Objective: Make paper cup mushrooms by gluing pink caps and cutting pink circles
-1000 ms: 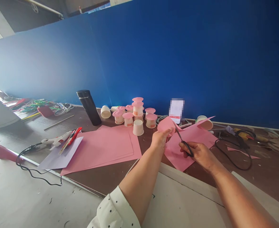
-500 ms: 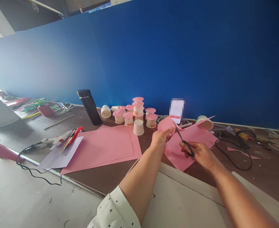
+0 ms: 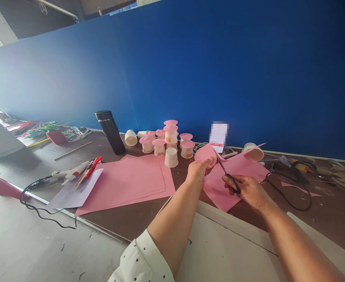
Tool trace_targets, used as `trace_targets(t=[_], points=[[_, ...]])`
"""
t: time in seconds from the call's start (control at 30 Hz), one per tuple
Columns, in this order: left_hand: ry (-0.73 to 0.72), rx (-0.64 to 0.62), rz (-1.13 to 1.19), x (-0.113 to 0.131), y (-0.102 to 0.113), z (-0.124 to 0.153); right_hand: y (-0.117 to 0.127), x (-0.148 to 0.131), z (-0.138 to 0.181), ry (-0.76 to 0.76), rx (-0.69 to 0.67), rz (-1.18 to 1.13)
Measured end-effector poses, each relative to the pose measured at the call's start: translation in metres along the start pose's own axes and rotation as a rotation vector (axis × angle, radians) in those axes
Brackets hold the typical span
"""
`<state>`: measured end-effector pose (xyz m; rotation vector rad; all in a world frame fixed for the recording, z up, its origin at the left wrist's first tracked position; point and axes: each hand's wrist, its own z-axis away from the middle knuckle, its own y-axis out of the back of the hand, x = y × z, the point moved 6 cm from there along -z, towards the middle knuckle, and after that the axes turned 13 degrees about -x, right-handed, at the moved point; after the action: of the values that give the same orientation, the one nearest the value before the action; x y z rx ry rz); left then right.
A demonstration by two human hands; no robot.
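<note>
My left hand (image 3: 198,170) pinches a rounded piece of pink paper (image 3: 205,154) that is still part of a larger pink sheet (image 3: 237,172) lying under both hands. My right hand (image 3: 247,189) grips black-handled scissors (image 3: 226,172), fingers through the loops, blades pointing up into the paper beside the rounded piece. Both hands hover just above the brown table (image 3: 137,217).
A stack of pink sheets (image 3: 125,182) lies to the left, with a glue gun (image 3: 69,172), a red cutter (image 3: 90,166) and a cord. Behind stand paper cups with pink lids (image 3: 166,139), a black flask (image 3: 110,132) and a white card (image 3: 218,136). A black cable (image 3: 290,188) loops at right.
Almost nothing has moved; the scissors and the rounded pink piece have shifted only slightly in my hands.
</note>
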<state>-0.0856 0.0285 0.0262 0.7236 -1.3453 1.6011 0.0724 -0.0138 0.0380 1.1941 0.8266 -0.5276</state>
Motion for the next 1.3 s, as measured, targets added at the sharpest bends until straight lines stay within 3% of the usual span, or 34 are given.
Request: trace_targets(t=[0.33,0.83,1.1,1.3], points=[[-0.003,0.015,0.073,-0.001,0.001,-0.003,0.000,0.005,-0.002,0.009,0.012,0.008],[0.019,0.048,-0.009,-0.001,0.004,-0.002,-0.004,0.010,-0.004,-0.004,-0.018,-0.067],[-0.041,-0.047,0.035,-0.001,-0.002,-0.005,-0.004,0.010,-0.003,-0.003,-0.013,-0.064],[-0.038,-0.048,-0.012,-0.008,0.000,-0.013,-0.005,0.017,-0.005,0.018,-0.003,-0.074]])
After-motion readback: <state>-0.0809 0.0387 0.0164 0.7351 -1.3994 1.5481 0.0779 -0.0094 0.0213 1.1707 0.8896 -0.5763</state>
